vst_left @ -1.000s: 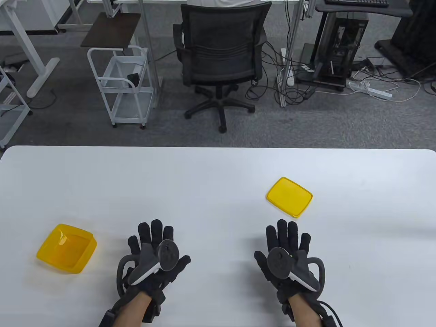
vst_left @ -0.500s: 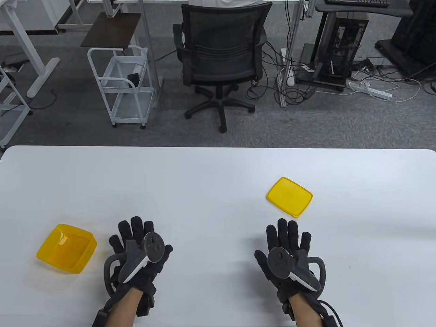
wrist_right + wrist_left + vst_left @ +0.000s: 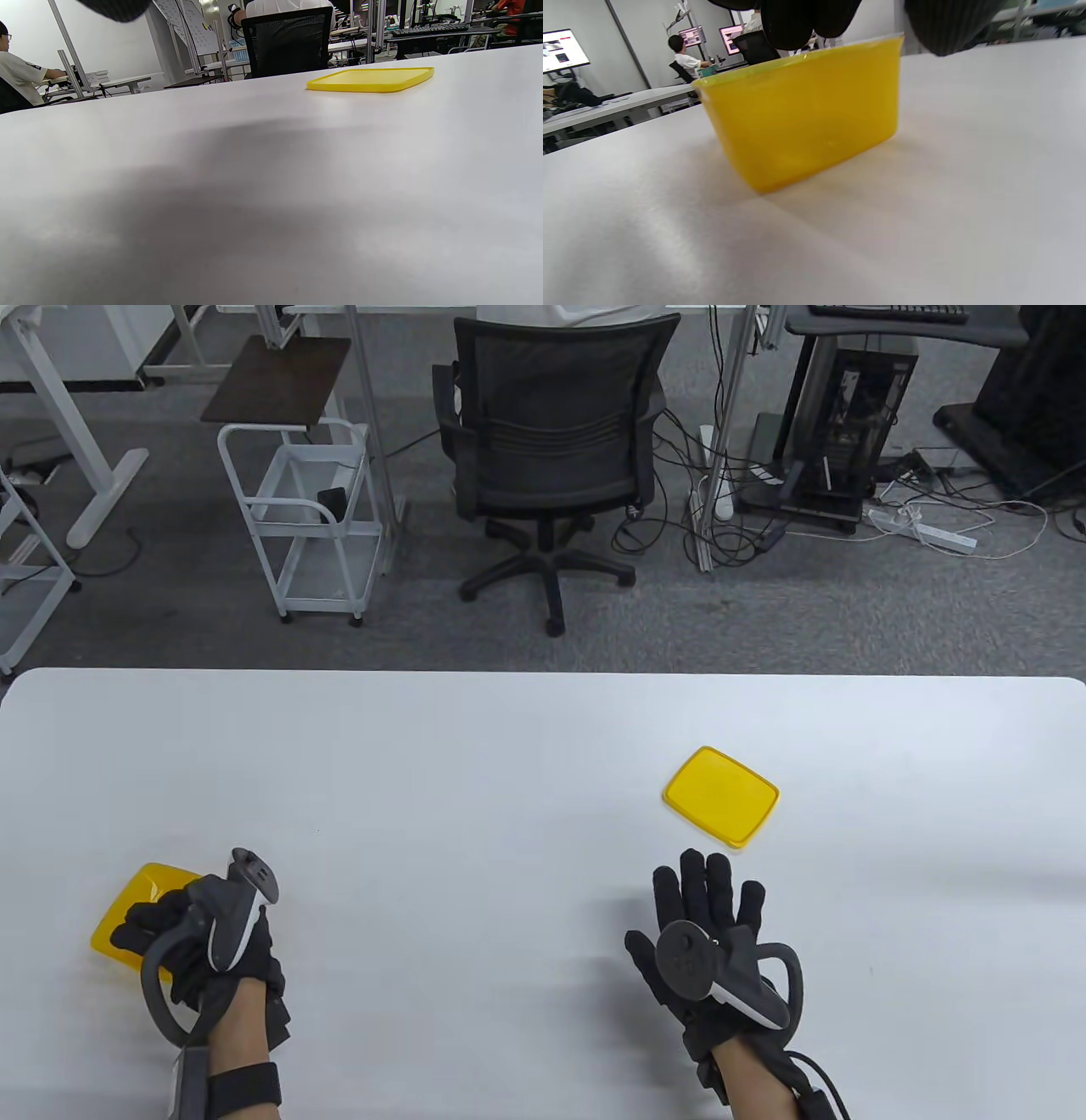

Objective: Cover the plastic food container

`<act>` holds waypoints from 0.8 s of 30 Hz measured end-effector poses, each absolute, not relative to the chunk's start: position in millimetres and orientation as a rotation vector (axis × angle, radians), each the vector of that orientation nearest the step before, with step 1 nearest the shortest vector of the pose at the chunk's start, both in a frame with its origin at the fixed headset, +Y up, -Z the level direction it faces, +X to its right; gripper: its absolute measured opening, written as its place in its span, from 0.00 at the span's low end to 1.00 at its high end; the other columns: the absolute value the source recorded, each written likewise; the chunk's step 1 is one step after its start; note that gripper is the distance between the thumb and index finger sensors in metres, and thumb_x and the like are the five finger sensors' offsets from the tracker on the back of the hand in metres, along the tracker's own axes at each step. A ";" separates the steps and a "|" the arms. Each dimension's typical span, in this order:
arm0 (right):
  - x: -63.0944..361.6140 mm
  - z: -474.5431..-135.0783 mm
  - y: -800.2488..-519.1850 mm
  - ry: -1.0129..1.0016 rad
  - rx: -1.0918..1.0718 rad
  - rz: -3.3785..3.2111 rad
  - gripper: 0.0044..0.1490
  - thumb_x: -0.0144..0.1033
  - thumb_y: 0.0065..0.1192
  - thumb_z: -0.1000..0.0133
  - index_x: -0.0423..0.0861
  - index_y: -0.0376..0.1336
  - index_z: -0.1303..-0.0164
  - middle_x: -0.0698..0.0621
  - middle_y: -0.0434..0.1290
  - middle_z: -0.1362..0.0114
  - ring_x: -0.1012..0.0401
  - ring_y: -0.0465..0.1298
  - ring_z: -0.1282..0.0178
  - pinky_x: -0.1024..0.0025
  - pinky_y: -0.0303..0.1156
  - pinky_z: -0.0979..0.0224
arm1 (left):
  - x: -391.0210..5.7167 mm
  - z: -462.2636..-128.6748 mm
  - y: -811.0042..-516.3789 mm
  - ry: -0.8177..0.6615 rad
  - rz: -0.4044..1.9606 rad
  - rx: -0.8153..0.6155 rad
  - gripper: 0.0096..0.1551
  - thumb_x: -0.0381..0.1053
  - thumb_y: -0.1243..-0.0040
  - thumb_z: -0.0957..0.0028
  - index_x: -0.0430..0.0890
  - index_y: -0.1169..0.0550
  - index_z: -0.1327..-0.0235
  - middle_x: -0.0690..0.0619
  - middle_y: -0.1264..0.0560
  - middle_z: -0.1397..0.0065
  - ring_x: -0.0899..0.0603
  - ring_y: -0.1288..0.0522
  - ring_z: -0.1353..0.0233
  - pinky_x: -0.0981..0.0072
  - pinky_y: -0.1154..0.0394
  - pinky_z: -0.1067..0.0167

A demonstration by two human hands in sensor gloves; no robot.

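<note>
Container [image 3: 127, 903] sits uncovered at the table's [image 3: 509, 780] near-left corner, with the yellow lid [image 3: 720, 796] lying flat well apart on the right. Best now to take a firm hold on the near rim and steady or slide it gently — its thin walls look likely to flex or skid. The left hand [image 3: 199, 937] curls over the container, fingertips [image 3: 793, 21] at the rim; whether they actually grip it I cannot tell. The right hand [image 3: 708, 937] lies spread and empty just short of the lid — ready to fetch it.
</note>
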State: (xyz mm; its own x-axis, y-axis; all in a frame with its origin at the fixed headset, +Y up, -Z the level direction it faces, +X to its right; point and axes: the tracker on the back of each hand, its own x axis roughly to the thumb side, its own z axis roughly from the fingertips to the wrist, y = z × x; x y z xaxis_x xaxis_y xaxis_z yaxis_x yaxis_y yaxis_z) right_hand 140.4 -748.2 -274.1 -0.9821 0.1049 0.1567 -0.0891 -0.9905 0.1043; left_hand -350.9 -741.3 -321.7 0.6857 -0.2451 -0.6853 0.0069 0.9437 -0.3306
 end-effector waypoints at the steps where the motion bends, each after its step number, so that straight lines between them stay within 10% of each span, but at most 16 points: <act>1: 140.7 -274.3 -748.0 0.148 0.250 3.025 0.51 0.63 0.36 0.31 0.42 0.31 0.10 0.33 0.29 0.11 0.38 0.25 0.16 0.29 0.27 0.19 | -353.6 -322.6 -744.8 0.826 -0.146 -0.330 0.46 0.66 0.49 0.37 0.43 0.46 0.15 0.39 0.45 0.10 0.27 0.56 0.13 0.23 0.65 0.22; 11: 144.6 -277.0 -748.7 0.157 0.227 3.024 0.51 0.63 0.36 0.31 0.42 0.32 0.10 0.33 0.29 0.11 0.38 0.25 0.16 0.29 0.28 0.18 | -355.9 -324.4 -756.5 0.776 -0.134 -0.355 0.25 0.49 0.49 0.32 0.49 0.37 0.23 0.48 0.32 0.23 0.37 0.43 0.16 0.26 0.61 0.20; 24: 145.1 -276.6 -745.4 0.135 0.227 3.012 0.52 0.63 0.36 0.31 0.42 0.31 0.10 0.33 0.29 0.11 0.38 0.25 0.16 0.29 0.27 0.18 | -314.3 -317.4 -734.0 0.539 -0.183 -0.186 0.24 0.48 0.50 0.33 0.48 0.36 0.25 0.48 0.30 0.25 0.37 0.41 0.18 0.28 0.56 0.19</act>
State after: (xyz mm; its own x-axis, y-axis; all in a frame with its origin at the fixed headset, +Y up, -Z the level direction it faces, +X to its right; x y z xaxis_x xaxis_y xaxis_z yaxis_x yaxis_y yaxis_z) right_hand 145.1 -745.4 -276.6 -0.9818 0.1239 0.1439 -0.1105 -0.9891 0.0977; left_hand -314.3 -734.0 -317.4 0.8429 -0.2210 -0.4906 0.1238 0.9669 -0.2229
